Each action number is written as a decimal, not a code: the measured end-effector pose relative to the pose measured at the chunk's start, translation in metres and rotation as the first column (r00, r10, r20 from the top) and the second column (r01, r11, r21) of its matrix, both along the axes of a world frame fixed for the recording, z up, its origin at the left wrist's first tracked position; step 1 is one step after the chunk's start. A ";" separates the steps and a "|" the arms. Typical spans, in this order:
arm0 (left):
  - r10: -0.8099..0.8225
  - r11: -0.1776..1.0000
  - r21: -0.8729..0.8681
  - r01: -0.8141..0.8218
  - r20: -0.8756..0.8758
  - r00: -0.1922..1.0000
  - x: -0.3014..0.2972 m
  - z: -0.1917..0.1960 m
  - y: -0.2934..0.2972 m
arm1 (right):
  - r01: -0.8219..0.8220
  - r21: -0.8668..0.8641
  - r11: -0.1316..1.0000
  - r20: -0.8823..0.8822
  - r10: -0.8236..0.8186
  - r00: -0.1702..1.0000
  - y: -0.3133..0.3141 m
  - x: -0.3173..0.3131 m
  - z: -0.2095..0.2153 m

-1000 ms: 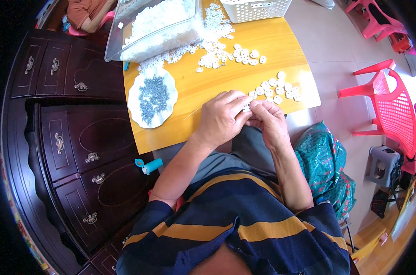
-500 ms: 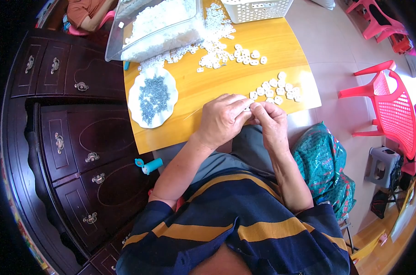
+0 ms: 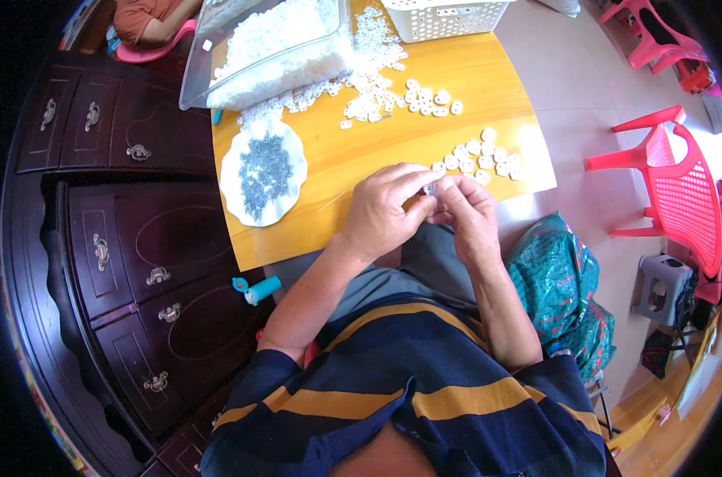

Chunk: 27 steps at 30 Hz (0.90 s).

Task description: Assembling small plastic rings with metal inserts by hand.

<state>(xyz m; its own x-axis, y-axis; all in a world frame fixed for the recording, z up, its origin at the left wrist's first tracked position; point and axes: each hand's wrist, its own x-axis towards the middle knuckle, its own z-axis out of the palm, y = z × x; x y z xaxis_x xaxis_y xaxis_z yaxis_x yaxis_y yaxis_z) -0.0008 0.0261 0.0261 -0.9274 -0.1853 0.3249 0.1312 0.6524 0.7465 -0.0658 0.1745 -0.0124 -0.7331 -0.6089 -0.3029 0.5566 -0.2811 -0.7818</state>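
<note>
Small white part [image 3: 429, 189] pinched between fingertips of left hand [image 3: 381, 213] and right hand [image 3: 466, 213], over near table edge [image 3: 313, 242]. Slip would drop it into lap. Loose white pieces [image 3: 480, 155] just beyond grip: sleeve could scatter them. Free tabletop left of grip, before plate of dark screws [image 3: 263, 171].

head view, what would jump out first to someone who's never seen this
Both hands meet at the near edge of the yellow wooden table: the left hand and right hand pinch one small white piece between their fingertips. To their left sits a white scalloped plate of small dark screws; at the far edge a clear bin is heaped with white pieces.
</note>
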 end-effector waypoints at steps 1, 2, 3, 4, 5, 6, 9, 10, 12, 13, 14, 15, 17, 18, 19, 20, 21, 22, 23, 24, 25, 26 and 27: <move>-0.003 1.000 0.002 0.003 -0.001 1.000 -0.001 0.001 0.000 | -0.027 -0.010 1.000 0.000 0.027 1.000 0.000 -0.001 0.001; -0.028 0.999 0.020 0.027 0.004 1.000 -0.001 0.002 -0.001 | -0.024 -0.008 1.000 -0.002 0.024 1.000 0.001 -0.002 0.002; -0.053 0.998 0.037 0.053 0.007 0.999 -0.002 0.002 -0.001 | -0.032 -0.004 0.999 0.026 0.032 0.999 0.002 -0.004 0.003; -0.055 0.998 0.040 0.055 0.004 0.998 -0.003 0.003 -0.002 | -0.041 -0.001 0.999 0.053 0.041 0.998 0.004 -0.007 0.004; -0.083 0.992 0.097 0.083 -0.005 0.997 -0.004 0.004 -0.004 | -0.031 -0.005 1.000 0.059 0.031 0.998 0.007 -0.009 0.008; -0.111 0.982 0.153 0.112 -0.015 0.994 -0.005 0.005 -0.006 | -0.021 -0.008 1.000 0.063 0.022 0.998 0.012 -0.012 0.014; -0.110 0.992 -0.073 0.107 -0.035 0.993 -0.006 -0.002 -0.016 | -0.078 0.003 0.997 0.142 0.077 0.987 0.037 -0.007 0.018; -0.111 0.992 -0.070 0.108 -0.041 0.993 -0.007 -0.004 -0.015 | -0.165 -0.007 0.986 0.184 0.164 0.969 0.049 -0.007 0.017; -0.121 0.951 -0.277 0.138 0.079 0.989 -0.006 -0.007 -0.011 | -0.269 -0.012 0.963 0.277 0.262 0.924 0.069 -0.002 0.005; -0.126 0.953 -0.269 0.142 0.075 0.989 -0.006 -0.009 -0.008 | -0.296 -0.012 0.955 0.302 0.286 0.910 0.078 0.001 -0.007; -0.126 0.933 -0.325 0.152 0.101 0.987 -0.005 -0.012 -0.005 | -0.296 -0.006 0.955 0.302 0.284 0.910 0.078 0.006 -0.012; -0.124 0.910 -0.381 0.164 0.127 0.984 -0.004 -0.015 -0.003 | -0.200 -0.011 0.980 0.383 0.189 0.904 0.075 0.010 -0.016; -0.128 0.903 -0.391 0.179 0.153 0.980 -0.002 -0.021 0.000 | -0.085 -0.105 0.991 0.535 0.128 0.835 0.071 0.011 -0.034; -0.132 0.894 -0.403 0.196 0.182 0.974 -0.002 -0.023 0.001 | -0.084 -0.104 0.991 0.532 0.127 0.837 0.069 0.010 -0.044; -0.130 0.894 -0.403 0.194 0.181 0.975 -0.002 -0.026 0.003 | -0.001 -0.176 0.984 0.542 0.097 0.835 0.063 0.009 -0.047; -0.139 0.884 -0.415 0.216 0.207 0.968 -0.001 -0.028 0.005 | 0.083 -0.246 0.966 0.553 0.069 0.830 0.057 0.009 -0.050; -0.147 0.873 -0.426 0.237 0.234 0.961 0.000 -0.030 0.006 | 0.107 -0.310 0.945 0.577 0.098 0.811 0.053 0.009 -0.051; -0.147 0.873 -0.427 0.238 0.234 0.961 0.001 -0.031 0.006 | 0.107 -0.311 0.944 0.577 0.098 0.811 0.049 0.010 -0.052; -0.145 0.863 -0.445 0.240 0.237 0.961 0.002 -0.031 0.007 | 0.109 -0.326 0.939 0.622 0.126 0.773 0.046 0.010 -0.053; -0.143 0.852 -0.464 0.244 0.241 0.960 0.002 -0.032 0.007 | 0.113 -0.340 0.934 0.664 0.153 0.732 0.044 0.010 -0.055; -0.144 0.851 -0.464 0.246 0.244 0.959 0.004 -0.033 0.008 | 0.111 -0.413 0.904 0.656 0.211 0.724 0.042 0.011 -0.057; -0.146 0.846 -0.473 0.248 0.243 0.959 0.006 -0.035 0.008 | 0.113 -0.414 0.903 0.658 0.211 0.723 0.042 0.012 -0.058; -0.147 0.840 -0.481 0.251 0.242 0.959 0.008 -0.036 0.008 | 0.133 -0.405 0.904 0.679 0.200 0.707 0.042 0.011 -0.059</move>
<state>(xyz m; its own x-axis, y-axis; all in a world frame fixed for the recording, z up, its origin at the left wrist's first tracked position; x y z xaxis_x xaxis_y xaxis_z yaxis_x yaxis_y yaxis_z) 0.0067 0.0342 -0.0102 -0.9789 0.1506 0.1381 0.1903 0.9185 0.3467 -0.0547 0.2162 -0.0711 -0.3889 -0.8113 -0.4365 0.8990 -0.4378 0.0127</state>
